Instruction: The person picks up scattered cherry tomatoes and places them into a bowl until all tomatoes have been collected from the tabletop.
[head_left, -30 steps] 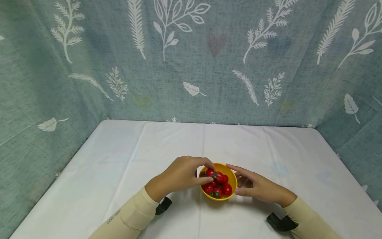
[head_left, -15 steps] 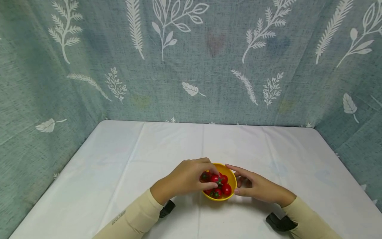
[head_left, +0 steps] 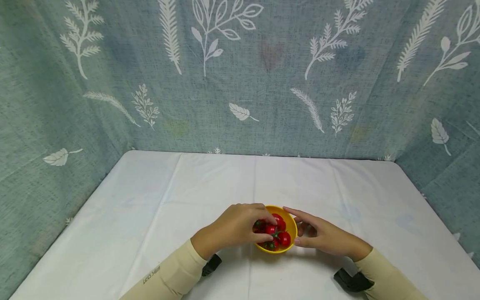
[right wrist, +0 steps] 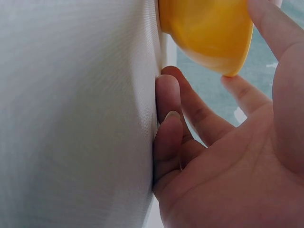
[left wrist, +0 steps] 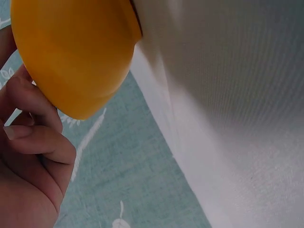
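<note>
A yellow bowl (head_left: 290, 221) of red cherry tomatoes (head_left: 284, 239) with green stems stands on the white-covered table. My left hand (head_left: 240, 225) reaches over its left rim, thumb and fingers closing on a cherry tomato (head_left: 271, 229) inside. In the left wrist view, that hand (left wrist: 33, 156) is beside the bowl's outer wall (left wrist: 76, 57), and the tomatoes are hidden. At the bowl's right side, my right hand (head_left: 328, 235) touches the rim with extended thumb and index finger. Its other fingers (right wrist: 168, 95) bend against the tablecloth in the right wrist view.
The white tablecloth (head_left: 198, 183) spreads around the bowl. Behind and on both sides hangs a grey-green curtain (head_left: 210, 129) with white leaf prints. A black wrist device (head_left: 353, 280) is strapped below the right hand.
My left hand has moved right and slightly down, deeper into the bowl, shifting tomatoes and closing on one. My right hand has stayed at the rim.
</note>
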The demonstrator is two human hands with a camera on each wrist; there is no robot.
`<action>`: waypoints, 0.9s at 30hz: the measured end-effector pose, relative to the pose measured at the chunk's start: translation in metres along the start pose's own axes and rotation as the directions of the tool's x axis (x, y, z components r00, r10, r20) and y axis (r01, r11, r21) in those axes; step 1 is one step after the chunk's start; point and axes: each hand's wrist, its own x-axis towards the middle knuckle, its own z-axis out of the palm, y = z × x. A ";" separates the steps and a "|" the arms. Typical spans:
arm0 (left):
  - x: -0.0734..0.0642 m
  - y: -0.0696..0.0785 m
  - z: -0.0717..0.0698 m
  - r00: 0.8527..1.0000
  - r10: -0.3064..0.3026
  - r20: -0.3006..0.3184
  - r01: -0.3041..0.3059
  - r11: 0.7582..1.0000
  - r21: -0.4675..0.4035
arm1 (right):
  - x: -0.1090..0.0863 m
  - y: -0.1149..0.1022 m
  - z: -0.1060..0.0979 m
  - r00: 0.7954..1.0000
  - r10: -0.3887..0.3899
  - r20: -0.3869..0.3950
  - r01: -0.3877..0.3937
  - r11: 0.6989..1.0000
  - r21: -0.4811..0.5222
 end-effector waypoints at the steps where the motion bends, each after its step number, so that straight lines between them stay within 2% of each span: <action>1: 0.000 0.000 0.000 1.000 -0.002 0.006 0.002 1.000 0.001 | 0.000 0.000 0.001 1.000 0.003 -0.001 -0.003 1.000 -0.001; 16: 0.000 0.000 0.003 1.000 -0.014 0.016 0.013 0.999 0.032 | 0.000 0.000 0.002 1.000 -0.001 -0.006 0.001 1.000 -0.020; 24: -0.003 -0.001 0.003 1.000 -0.011 0.000 0.011 1.000 -0.029 | -0.001 0.003 0.003 1.000 0.004 0.000 -0.004 1.000 -0.016; 27: -0.005 -0.001 0.002 1.000 -0.005 -0.025 0.004 0.999 -0.054 | -0.002 0.004 0.004 1.000 -0.004 -0.002 0.004 1.000 -0.022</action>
